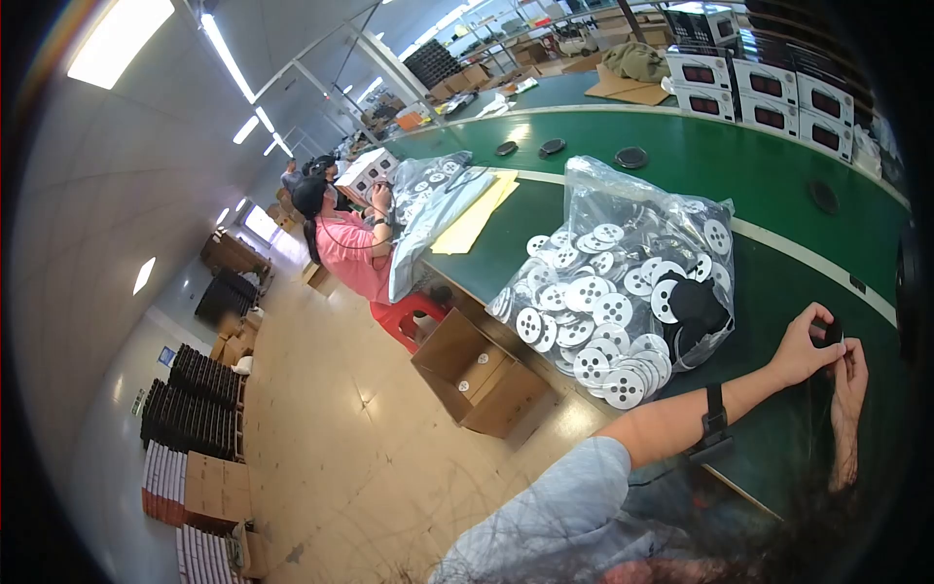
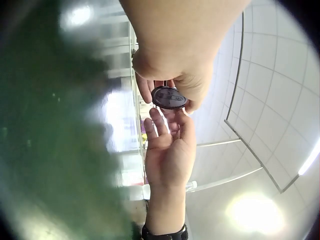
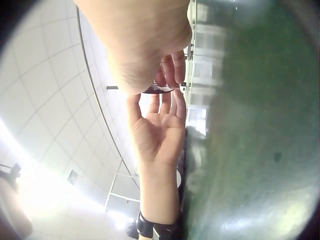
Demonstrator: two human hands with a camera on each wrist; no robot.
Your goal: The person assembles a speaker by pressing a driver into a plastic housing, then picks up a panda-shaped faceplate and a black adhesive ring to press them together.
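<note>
Both hands meet at a small black round disc [image 2: 169,98] with a ridged edge and raised marks on its face. My left hand [image 1: 804,352] grips it between thumb and fingers. From the opposite side, my right hand [image 1: 850,378] holds its rim with the fingertips. In the right wrist view, only a thin dark edge of the disc [image 3: 159,90] shows between the hands. Left of the hands lies a clear plastic bag [image 1: 650,209] of white round discs [image 1: 613,310] with dark round spots. A crumpled black piece [image 1: 696,310] lies against the bag's right side.
Several black round pieces [image 1: 630,157] lie on the green surface [image 1: 593,127] beyond a white strip. White boxes [image 1: 773,88] are stacked at the back right. An open cardboard box [image 1: 477,375] stands below the bench edge. A person in pink [image 1: 355,248] sits further along, near yellow sheets [image 1: 477,214].
</note>
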